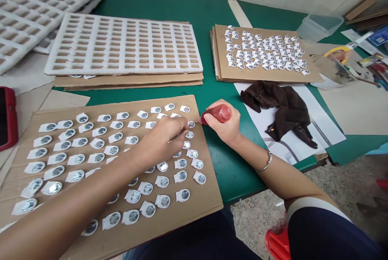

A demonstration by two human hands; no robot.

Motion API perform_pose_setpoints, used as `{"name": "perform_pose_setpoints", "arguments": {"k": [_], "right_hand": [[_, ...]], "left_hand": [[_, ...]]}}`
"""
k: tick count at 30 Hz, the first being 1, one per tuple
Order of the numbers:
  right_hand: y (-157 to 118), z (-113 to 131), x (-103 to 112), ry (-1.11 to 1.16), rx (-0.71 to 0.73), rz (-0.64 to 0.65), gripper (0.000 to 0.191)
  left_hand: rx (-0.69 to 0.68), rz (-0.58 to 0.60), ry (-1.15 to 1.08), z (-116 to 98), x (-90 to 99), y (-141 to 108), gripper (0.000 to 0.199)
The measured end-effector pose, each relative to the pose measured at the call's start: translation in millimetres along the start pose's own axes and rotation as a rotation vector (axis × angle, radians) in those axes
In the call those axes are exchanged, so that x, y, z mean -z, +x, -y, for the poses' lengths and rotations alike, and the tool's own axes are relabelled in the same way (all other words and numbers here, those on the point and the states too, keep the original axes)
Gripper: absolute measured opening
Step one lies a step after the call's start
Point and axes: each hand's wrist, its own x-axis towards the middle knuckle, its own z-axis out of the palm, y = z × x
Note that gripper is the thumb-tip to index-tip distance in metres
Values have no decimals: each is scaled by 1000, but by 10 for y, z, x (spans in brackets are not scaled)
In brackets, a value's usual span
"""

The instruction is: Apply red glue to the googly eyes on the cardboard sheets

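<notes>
Rows of small round silver pieces on white tabs point(163, 201) lie across a brown cardboard sheet point(206, 195) in front of me. My right hand point(226, 124) is wrapped round a red squeeze bottle point(218, 113), tilted so that its tip points left at a piece point(191, 124) near the sheet's right edge. Beside that piece, my left hand point(169, 133) is closed in a pinch on a thin dark tool point(178, 135), most of which the fingers hide. My left forearm covers part of the rows.
Behind the sheet, a white grid tray point(121, 44) rests on stacked cardboard. More pieces lie on a cardboard stack point(221, 66) at the back right. A dark cloth point(281, 110), a clear box point(319, 26), yellow-handled scissors point(338, 51) and a red-cased phone point(11, 116) are around.
</notes>
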Motion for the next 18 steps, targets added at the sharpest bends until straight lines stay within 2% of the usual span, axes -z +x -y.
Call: {"name": "perform_pose_setpoints", "arguments": {"k": [18], "right_hand": [[-20, -13, -10, 2, 6, 11, 17]], "left_hand": [[-25, 12, 4, 7, 0, -6, 15]]}}
